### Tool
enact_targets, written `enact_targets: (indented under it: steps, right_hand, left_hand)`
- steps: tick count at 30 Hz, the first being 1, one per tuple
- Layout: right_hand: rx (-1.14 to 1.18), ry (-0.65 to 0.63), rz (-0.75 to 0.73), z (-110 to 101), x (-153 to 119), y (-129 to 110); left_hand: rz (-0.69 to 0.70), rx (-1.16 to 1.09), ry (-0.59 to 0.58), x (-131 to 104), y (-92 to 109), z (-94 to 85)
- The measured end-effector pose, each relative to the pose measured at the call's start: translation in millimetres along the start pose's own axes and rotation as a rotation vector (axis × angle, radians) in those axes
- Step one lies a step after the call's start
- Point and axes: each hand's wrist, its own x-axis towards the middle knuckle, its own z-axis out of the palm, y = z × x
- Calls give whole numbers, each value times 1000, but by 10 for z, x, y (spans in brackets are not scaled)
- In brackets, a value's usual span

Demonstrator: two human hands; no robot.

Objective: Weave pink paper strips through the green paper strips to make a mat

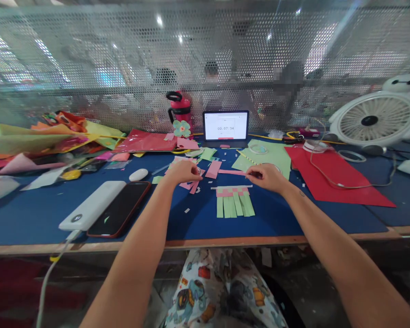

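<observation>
My right hand (266, 176) pinches the right end of a narrow pink paper strip (231, 172), which extends left towards a wider pink piece (213, 170). Over the pink paper scraps (190, 186) on the left, my left hand (185, 172) has its fingers closed together; what they hold, if anything, is too small to tell. Between my hands and nearer to me lies a woven piece (233, 200), its upper part pink and green, with green strips hanging down. A thin white strip (231, 187) runs along its top edge.
A white power bank (93, 205) and a dark phone (120, 209) lie left. Behind stand a tablet (226, 125) and a pink bottle (181, 111). Green sheets (283, 157), a red sheet (341, 182), a cable and a white fan (379, 118) are right.
</observation>
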Motion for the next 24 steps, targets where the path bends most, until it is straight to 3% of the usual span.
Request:
enact_targets:
  steps: [3, 5, 8, 10, 12, 17, 24]
  right_hand:
    - [6, -3, 6, 12, 2, 0]
    - [10, -5, 4, 23, 8, -10]
    - [24, 22, -3, 43, 24, -64]
    - [36, 88, -2, 63, 40, -126]
    - [78, 162, 8, 91, 56, -196]
    - [285, 211, 55, 162, 74, -318]
    - [363, 236, 96, 186, 73, -355]
  left_hand:
    - [-21, 111, -83, -11, 5, 9]
    - [-31, 156, -56, -23, 36, -6]
    - [43, 180, 119, -42, 164, -20]
    - [182, 125, 268, -59, 322, 9]
    - [330, -3, 323, -85, 521, 76]
    - [420, -132, 287, -152, 901, 274]
    - [460, -180, 262, -152, 900, 329]
